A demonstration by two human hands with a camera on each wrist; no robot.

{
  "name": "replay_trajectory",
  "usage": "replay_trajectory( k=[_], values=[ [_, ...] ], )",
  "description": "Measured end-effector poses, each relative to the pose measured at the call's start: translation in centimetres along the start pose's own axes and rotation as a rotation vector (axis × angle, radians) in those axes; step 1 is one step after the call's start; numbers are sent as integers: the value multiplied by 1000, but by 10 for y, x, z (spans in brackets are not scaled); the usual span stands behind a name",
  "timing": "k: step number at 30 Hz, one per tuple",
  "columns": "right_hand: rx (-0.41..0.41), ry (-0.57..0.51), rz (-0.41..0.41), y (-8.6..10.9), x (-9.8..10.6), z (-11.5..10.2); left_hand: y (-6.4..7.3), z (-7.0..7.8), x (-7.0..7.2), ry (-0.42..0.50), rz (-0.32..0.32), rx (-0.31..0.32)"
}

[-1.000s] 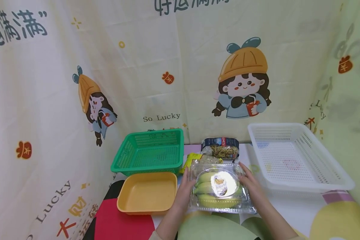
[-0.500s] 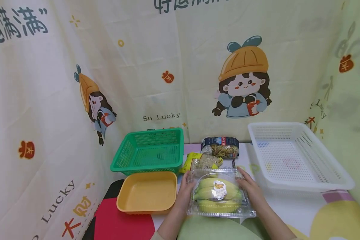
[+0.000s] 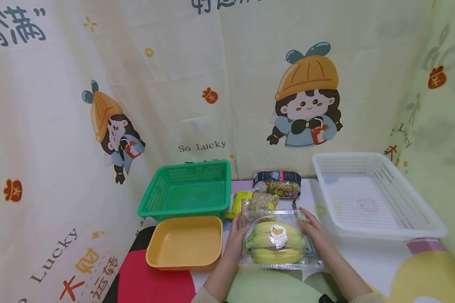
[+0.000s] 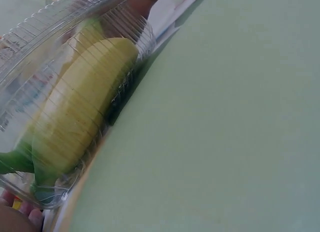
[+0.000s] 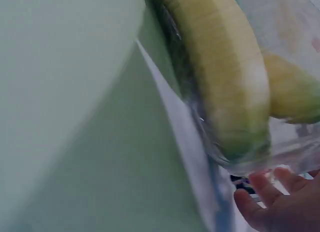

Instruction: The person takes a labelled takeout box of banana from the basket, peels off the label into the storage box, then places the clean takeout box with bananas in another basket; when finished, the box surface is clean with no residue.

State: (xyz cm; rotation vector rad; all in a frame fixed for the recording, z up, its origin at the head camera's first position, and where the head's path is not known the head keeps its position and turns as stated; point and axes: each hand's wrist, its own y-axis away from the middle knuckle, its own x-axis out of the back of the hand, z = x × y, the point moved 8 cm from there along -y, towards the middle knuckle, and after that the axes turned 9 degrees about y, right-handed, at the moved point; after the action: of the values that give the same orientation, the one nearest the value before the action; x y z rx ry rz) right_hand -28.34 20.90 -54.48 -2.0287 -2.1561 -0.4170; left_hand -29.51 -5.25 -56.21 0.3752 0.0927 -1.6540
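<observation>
the clear plastic box (image 3: 280, 266) is located between both hands. the bananas (image 3: 274, 256) lie inside it. the left hand (image 3: 236, 237) is clamped on the box's left side, the right hand (image 3: 315, 231) on its right side. a small white sticker (image 3: 278, 236) shows over the bananas.

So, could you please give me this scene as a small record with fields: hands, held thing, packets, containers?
Left hand: holds the clear box by its left side
Right hand: holds its right side
Inside: bananas
On top: white sticker
Packets: yellow packet behind the box, dark packet farther back
Left containers: green basket, yellow tray in front
Right container: white basket
</observation>
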Motion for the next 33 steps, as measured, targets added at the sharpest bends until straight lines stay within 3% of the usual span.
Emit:
replay_trajectory(
  k=[2, 8, 11, 15, 21, 27, 33],
  values=[
    [36, 95, 24, 1, 5, -7, 0, 0, 1, 1, 9, 4],
    [264, 443, 180, 12, 28, -55, 0, 1, 1, -19, 21, 2],
    [324, 532, 184, 18, 28, -78, 0, 2, 3, -30, 36, 10],
    [299, 549, 59, 19, 17, -93, 0, 3, 4, -53, 46, 16],
    [179, 497, -181, 14, -11, -92, 1, 4, 4, -64, 43, 17],
    [187, 498, -279, 10, -28, -92, 3, 5, 3, -108, 50, -12],
    [205, 505, -333, 8, -35, -94, 1, 2, 3, -88, 46, -6]
  ],
)
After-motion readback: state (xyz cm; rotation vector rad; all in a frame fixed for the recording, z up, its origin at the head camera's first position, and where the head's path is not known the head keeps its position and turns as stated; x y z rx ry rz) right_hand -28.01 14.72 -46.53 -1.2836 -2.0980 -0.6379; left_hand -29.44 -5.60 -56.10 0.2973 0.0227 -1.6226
